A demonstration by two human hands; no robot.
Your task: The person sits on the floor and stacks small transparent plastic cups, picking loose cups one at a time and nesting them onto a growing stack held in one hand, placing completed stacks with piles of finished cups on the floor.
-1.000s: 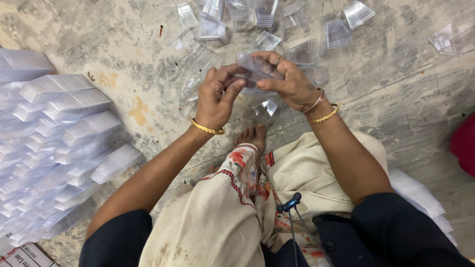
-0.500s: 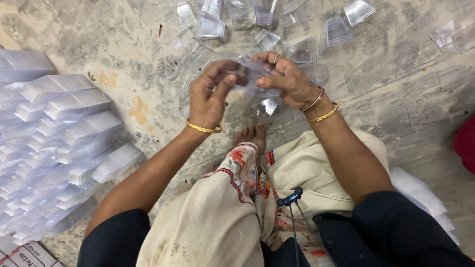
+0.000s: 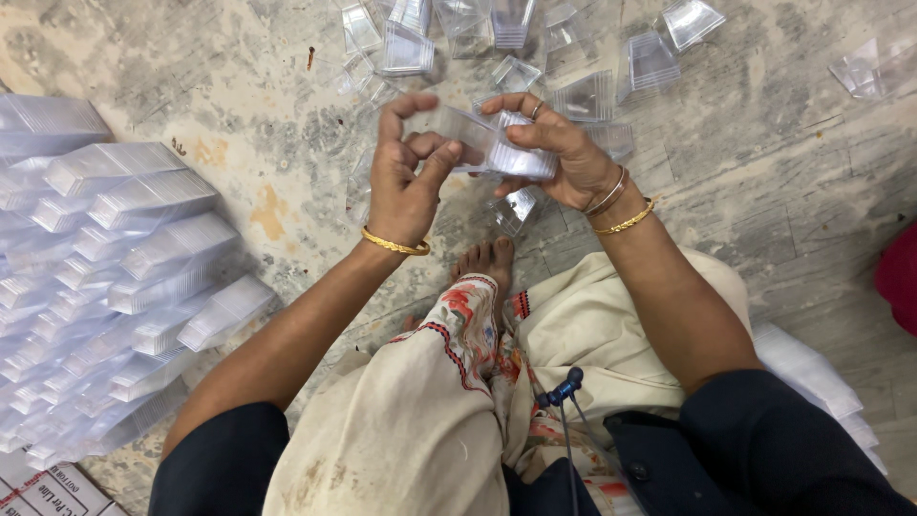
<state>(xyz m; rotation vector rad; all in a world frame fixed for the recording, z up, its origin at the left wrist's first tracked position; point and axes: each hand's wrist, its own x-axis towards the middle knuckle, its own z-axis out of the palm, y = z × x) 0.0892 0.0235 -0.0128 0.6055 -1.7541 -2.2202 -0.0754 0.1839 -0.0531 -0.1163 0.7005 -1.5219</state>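
Observation:
In front of me, above the stone floor, both hands hold a nested stack of clear plastic containers (image 3: 482, 143). My left hand (image 3: 406, 177) grips its left end, thumb and fingers pinched around it. My right hand (image 3: 559, 153) clasps the right end from above. Gold bangles ring both wrists. Beneath the hands lie several loose clear containers (image 3: 521, 205) on the floor. My bare foot (image 3: 485, 263) pokes out just below them.
Long rows of stacked clear containers (image 3: 124, 277) fill the left side. More loose clear containers (image 3: 650, 57) are scattered along the top. A white pile (image 3: 812, 373) lies at the right, a dark red thing (image 3: 900, 277) at the right edge, a cardboard box (image 3: 43, 492) at bottom left.
The hands have stayed in place and shifted their fingers on the clear stack; the stack now lies more level between them, the left fingers raised higher.

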